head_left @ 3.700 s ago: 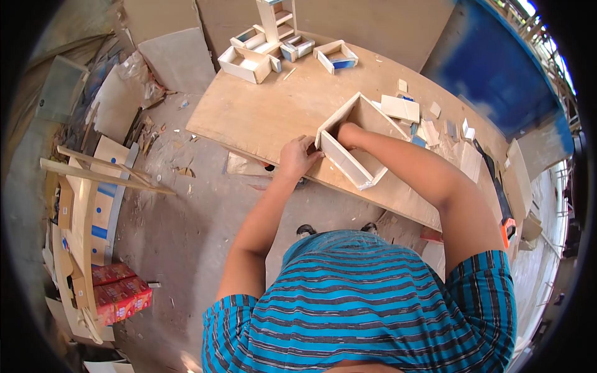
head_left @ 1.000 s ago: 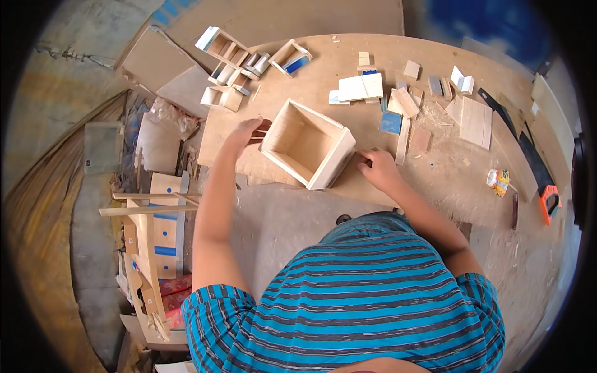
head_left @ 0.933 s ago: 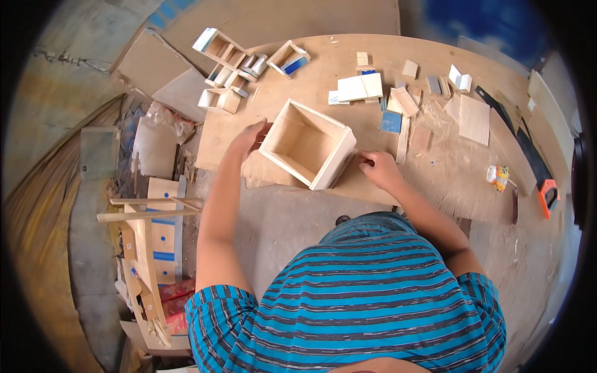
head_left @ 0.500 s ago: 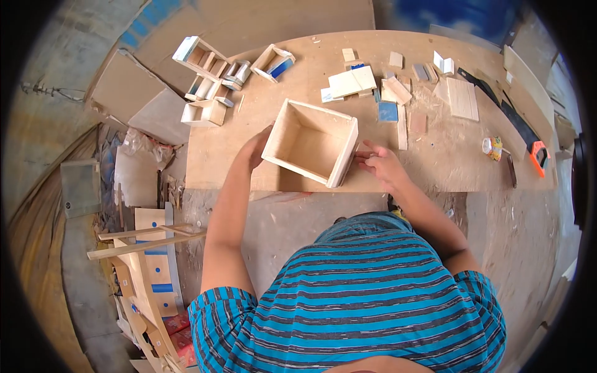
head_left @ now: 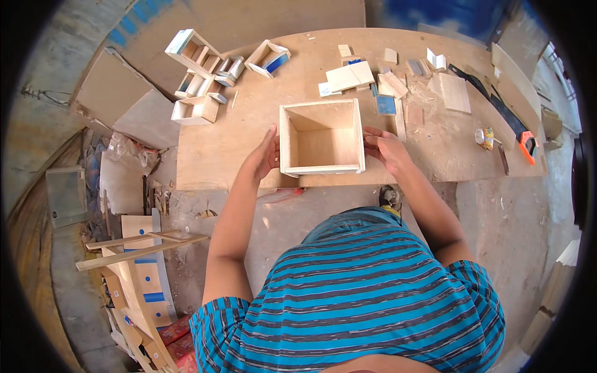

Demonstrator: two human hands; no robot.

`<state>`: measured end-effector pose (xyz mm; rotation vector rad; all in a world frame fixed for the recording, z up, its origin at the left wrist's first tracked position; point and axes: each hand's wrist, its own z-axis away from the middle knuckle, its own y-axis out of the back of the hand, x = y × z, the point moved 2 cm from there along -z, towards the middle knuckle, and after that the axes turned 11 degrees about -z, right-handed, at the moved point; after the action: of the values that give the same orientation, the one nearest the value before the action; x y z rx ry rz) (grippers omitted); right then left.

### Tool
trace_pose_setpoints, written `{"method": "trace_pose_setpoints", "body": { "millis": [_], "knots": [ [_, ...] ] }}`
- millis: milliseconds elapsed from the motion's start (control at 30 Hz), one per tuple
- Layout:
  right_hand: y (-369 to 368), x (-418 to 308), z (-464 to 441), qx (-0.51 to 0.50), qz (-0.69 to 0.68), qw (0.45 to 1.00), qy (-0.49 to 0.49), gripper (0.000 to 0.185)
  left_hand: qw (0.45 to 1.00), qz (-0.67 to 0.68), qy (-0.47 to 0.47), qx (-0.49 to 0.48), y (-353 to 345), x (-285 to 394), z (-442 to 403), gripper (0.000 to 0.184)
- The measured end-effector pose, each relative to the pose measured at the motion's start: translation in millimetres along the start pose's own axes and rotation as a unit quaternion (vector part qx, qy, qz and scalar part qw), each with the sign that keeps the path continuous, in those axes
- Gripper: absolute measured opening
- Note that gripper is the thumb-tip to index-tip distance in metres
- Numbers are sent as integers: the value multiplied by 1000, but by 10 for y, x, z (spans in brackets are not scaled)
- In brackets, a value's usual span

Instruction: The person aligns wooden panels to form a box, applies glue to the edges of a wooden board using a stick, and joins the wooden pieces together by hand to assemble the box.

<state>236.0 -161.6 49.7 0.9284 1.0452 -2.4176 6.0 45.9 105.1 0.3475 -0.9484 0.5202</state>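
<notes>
An open-topped box of pale wood (head_left: 321, 169) is near the front edge of the workbench, its hollow inside facing me and its front rim almost level. My left hand (head_left: 265, 154) is against the box's left wall, thumb upward and fingers partly hidden behind it. On the opposite side, my right hand (head_left: 385, 149) has its fingers bent against the right wall. The box is held between both hands. Whether its underside touches the bench is hidden.
Small wooden boxes (head_left: 196, 110) are grouped at the bench's (head_left: 249, 118) back left. Wood offcuts (head_left: 348, 76) and a flat board (head_left: 454, 93) lie right of centre. An orange-handled handsaw (head_left: 527, 147), a small tin (head_left: 484, 138) and a hammer (head_left: 502, 158) are at the right.
The box has turned from a slanted position to nearly square with me and shifted slightly right. Both hands have followed its sides, the right one now closer against the wall.
</notes>
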Motion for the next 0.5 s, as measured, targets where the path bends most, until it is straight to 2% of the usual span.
{"method": "trace_pose_setpoints", "body": {
  "millis": [133,333,500],
  "knots": [
    [25,36,-84,-9,18,1000,11,41,999,44,-8,-28,22,-91,-3,79],
    [-25,56,-124,-32,48,997,45,41,998,49,-43,0,39,-322,-148,49],
    [-97,-3,-89,-23,55,998,33,36,999,50,-2,11,-1,-322,-121,41]
  ]
}}
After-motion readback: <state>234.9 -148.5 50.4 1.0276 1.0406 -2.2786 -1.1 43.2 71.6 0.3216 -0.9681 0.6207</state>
